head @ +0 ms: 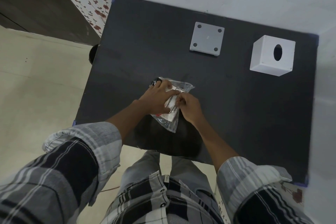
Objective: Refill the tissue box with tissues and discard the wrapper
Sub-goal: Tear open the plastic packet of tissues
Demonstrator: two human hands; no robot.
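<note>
Head view, left to right: the left hand [160, 96] lies flat on the tissue pack [171, 104] at the centre of the frame, fingers spread, pressing it down on the dark table [138, 42] rather than gripping it. Just to its right, the right hand [189, 107] has its fingertips drawn together on the clear wrapper [185, 85] near the middle of the pack, pinching the film, as far as can be seen. The step in hand looks like opening the wrapper.

To do it well, the flat hand should keep the pack pinned while the pinching hand pulls the film up and away from it, so only plastic tears and the tissues stay in a neat stack. A slow pull along a seam would likely part the film more cleanly than a yank.

Further right, in the upper middle of the frame, the grey base plate [207, 40] lies flat, well apart from the hands. In the upper right stands the white tissue box [263, 60], its oval opening showing, separate from the plate and not yet refilled. No bin for the wrapper is in view.
</note>
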